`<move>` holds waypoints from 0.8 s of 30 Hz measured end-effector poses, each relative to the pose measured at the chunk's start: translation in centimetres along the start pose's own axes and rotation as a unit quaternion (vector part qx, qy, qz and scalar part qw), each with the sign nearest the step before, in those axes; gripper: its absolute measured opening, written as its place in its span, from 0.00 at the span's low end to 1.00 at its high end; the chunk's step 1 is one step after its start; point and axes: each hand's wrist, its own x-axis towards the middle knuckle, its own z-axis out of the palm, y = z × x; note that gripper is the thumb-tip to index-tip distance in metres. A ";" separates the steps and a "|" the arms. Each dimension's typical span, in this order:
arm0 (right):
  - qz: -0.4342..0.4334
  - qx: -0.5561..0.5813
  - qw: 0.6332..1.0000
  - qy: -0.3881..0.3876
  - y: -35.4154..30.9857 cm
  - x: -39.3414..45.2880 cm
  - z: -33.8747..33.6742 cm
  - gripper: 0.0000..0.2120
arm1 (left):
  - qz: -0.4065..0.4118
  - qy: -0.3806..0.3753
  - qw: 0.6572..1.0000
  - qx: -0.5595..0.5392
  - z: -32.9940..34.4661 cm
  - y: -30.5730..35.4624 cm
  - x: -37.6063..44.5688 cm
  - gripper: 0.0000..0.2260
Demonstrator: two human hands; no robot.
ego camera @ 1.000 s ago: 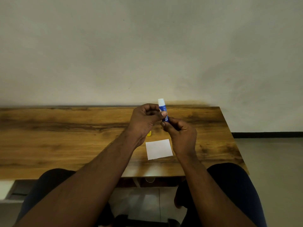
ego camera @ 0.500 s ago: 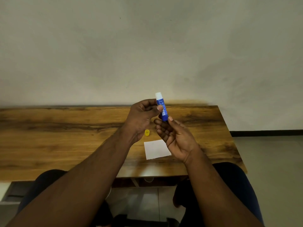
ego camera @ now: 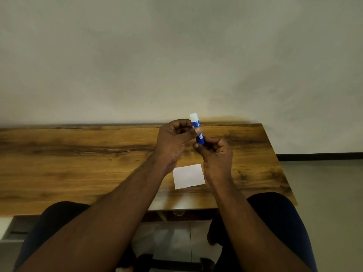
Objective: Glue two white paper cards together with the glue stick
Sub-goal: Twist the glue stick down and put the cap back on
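I hold a blue glue stick (ego camera: 198,130) upright above the wooden table (ego camera: 78,158), its white glue tip uncovered and pointing up. My left hand (ego camera: 174,142) pinches the upper barrel between thumb and fingers. My right hand (ego camera: 215,154) grips the stick's lower end with closed fingers. A white paper card (ego camera: 188,176) lies flat on the table below and between my wrists; only one card shape shows. The yellow cap seen earlier is hidden behind my left hand.
The table's right edge (ego camera: 279,165) drops to a grey floor. A pale wall (ego camera: 176,55) rises directly behind the table. My knees sit under the front edge.
My right hand, open-palmed half a second ago, has closed around the bottom of the glue stick. The yellow cap has gone out of sight behind my left hand.
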 end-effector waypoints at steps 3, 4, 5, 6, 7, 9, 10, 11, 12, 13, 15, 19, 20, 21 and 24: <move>0.035 0.047 0.998 -0.023 -0.1 0.1 -0.2 0.13 | -0.003 0.004 1.000 -0.005 0.1 0.1 0.0 0.12; 0.084 0.121 0.988 -0.050 -0.3 0.2 -0.3 0.14 | -0.006 0.007 1.000 -0.008 0.1 0.1 0.1 0.12; 0.144 0.195 0.967 -0.081 -0.5 0.3 -0.5 0.16 | -0.011 0.009 1.000 -0.012 0.1 0.3 0.1 0.11; 0.202 0.243 0.943 -0.104 -0.7 0.4 -0.6 0.17 | -0.016 0.010 1.000 -0.017 0.1 0.4 0.2 0.09; 0.245 0.263 0.925 -0.119 -0.9 0.6 -0.8 0.17 | -0.019 0.008 1.000 -0.023 0.0 0.5 0.2 0.08; 0.274 0.262 0.916 -0.134 -0.8 0.7 -0.9 0.14 | -0.025 0.006 0.999 -0.030 -0.1 0.7 0.2 0.07; 0.273 0.256 0.918 -0.134 -0.7 0.7 -0.8 0.13 | -0.026 0.007 0.999 -0.031 -0.1 0.7 0.1 0.07; 0.270 0.256 0.919 -0.129 -0.7 0.6 -0.7 0.12 | -0.026 0.008 0.999 -0.030 -0.2 0.7 0.1 0.07; 0.267 0.261 0.919 -0.123 -0.7 0.5 -0.6 0.13 | -0.023 0.009 0.999 -0.030 -0.2 0.6 0.1 0.07; 0.263 0.268 0.919 -0.118 -0.8 0.5 -0.5 0.14 | -0.021 0.011 0.999 -0.032 -0.1 0.6 0.0 0.07; 0.248 0.275 0.922 -0.111 -0.9 0.6 -0.7 0.14 | -0.019 0.018 0.999 -0.039 0.0 0.5 0.0 0.07; 0.193 0.229 0.950 -0.084 -0.6 0.9 -0.7 0.07 | -0.004 0.022 0.999 -0.036 0.3 0.4 0.0 0.08; 0.172 0.209 0.960 -0.071 -0.5 0.9 -0.6 0.08 | 0.002 0.022 0.999 -0.033 0.3 0.4 0.1 0.09; 0.145 0.183 0.971 -0.057 -0.4 0.9 -0.5 0.09 | 0.008 0.022 0.999 -0.027 0.3 0.3 0.1 0.09; 0.065 0.077 0.995 -0.026 -0.2 0.8 -0.3 0.10 | 0.017 0.021 1.000 0.001 0.3 -0.1 0.2 0.11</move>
